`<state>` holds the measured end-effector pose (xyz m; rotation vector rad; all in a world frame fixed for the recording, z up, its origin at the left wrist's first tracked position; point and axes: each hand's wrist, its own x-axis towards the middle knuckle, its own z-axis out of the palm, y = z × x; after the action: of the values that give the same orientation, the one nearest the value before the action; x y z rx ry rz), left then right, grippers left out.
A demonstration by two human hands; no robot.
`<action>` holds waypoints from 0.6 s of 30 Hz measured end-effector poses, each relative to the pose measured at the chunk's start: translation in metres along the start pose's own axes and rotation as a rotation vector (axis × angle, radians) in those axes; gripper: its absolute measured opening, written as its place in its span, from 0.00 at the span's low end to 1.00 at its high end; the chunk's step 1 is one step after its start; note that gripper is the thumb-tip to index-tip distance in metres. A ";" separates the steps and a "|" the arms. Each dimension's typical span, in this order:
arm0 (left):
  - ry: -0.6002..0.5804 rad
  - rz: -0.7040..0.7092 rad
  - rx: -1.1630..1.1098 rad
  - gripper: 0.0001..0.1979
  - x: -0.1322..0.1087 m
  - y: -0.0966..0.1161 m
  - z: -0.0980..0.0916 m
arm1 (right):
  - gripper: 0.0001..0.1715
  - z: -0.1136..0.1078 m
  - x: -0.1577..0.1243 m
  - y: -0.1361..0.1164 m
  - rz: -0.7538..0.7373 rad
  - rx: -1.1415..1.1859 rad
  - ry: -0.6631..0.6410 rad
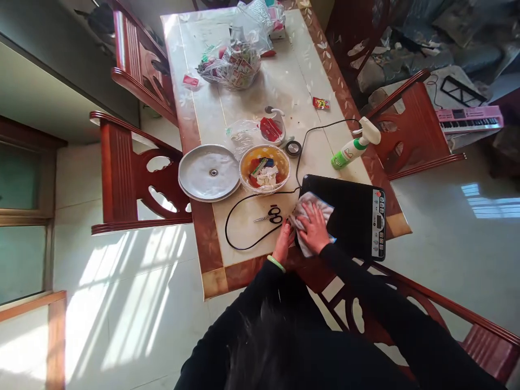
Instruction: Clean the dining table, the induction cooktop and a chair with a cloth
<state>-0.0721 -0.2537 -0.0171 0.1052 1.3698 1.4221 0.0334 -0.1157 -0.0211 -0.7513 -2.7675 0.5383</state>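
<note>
A black induction cooker [349, 214] lies near the table's front right corner, its button panel on the right side. My right hand [314, 227] presses a pale cloth [304, 208] against the cooker's left part, fingers spread over the fabric. At the cooker's left edge is my left hand [284, 241], with a light green bangle on the wrist. It appears to grip that edge, though most of its fingers are hidden. Black-handled scissors [274, 215] lie just left of my hands, inside a loop of black power cord [227, 230].
A spray bottle [351, 150] stands behind the cooker. Left of it are a bowl of packets [242, 169], a round metal lid [197, 172] and a black tape roll [293, 148]. Bagged packets [239, 67] sit farther back. Wooden chairs [138, 173] surround the table.
</note>
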 end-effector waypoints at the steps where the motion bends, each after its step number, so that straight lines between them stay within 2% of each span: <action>1: 0.006 0.009 -0.023 0.41 0.001 0.001 -0.002 | 0.26 0.002 -0.016 -0.007 -0.022 0.007 -0.017; 3: 0.032 0.041 -0.019 0.39 0.003 0.003 -0.005 | 0.24 0.005 -0.027 -0.015 -0.043 0.025 -0.037; 6: 0.069 0.102 0.124 0.36 0.009 0.009 -0.009 | 0.19 0.012 -0.012 -0.019 0.014 0.050 0.008; 8: 0.086 0.146 0.246 0.35 0.012 0.015 -0.009 | 0.20 0.018 -0.005 -0.023 0.079 0.063 0.063; 10: 0.094 0.200 0.339 0.35 0.015 0.020 -0.004 | 0.24 0.024 -0.012 -0.029 0.074 0.088 0.088; 14: 0.085 0.335 0.563 0.36 0.017 0.028 0.010 | 0.30 0.023 -0.061 -0.024 -0.066 0.130 0.081; 16: 0.074 0.414 0.705 0.36 0.022 0.037 0.016 | 0.28 0.014 -0.090 -0.005 -0.064 0.120 0.110; 18: 0.057 0.487 0.838 0.35 0.033 0.053 0.021 | 0.27 0.001 -0.119 0.025 -0.011 0.090 0.163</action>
<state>-0.1022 -0.2021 0.0101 1.0027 2.0012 1.1299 0.1449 -0.1584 -0.0456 -0.7251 -2.5785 0.5689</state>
